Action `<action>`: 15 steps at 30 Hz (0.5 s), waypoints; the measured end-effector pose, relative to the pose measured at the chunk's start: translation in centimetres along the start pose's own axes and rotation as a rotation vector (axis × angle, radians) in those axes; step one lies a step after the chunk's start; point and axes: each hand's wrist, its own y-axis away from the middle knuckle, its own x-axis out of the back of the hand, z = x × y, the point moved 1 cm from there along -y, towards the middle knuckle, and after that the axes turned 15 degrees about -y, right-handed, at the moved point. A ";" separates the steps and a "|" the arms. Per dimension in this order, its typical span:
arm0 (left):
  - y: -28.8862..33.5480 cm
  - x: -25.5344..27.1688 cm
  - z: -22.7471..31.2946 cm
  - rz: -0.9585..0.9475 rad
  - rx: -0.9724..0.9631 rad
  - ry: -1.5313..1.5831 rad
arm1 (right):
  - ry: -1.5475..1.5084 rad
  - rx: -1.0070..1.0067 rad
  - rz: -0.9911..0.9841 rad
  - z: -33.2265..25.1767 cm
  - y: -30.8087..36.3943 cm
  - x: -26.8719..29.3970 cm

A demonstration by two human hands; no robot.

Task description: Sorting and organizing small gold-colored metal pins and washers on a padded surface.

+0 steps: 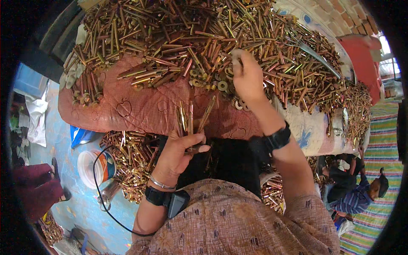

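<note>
My left hand [182,151] is closed around several long brass-coloured bolts [183,117] that stick up and fan out from the fingers, above my lap. My right hand [248,78] reaches over the near edge of a large heap of similar bolts [161,25]. Its fingers are curled, with something white around a fingertip; whatever they pinch is hidden. Loose washers [222,86] and nuts lie just left of that hand. Beneath them spreads a red quilted cloth [123,91], its near part bare in front of me.
A whisk-like metal tool [316,55] lies on the heap at right. More bolts [131,159] are piled below the cloth. On the blue floor stands a white tub [90,169]; a black cable [102,195] runs to my left wrist. A person [357,191] sits at the right.
</note>
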 end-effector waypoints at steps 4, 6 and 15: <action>0.0 0.0 0.0 -0.021 -0.013 -0.010 | 0.458 0.134 -0.220 1.4 -2.1 -0.2; 0.1 -0.1 0.3 -0.014 0.000 -0.032 | 0.480 0.074 -0.299 1.5 -2.2 -0.5; -0.6 0.4 -0.4 -0.029 0.002 -0.028 | 0.209 0.360 -0.004 -2.9 0.6 1.1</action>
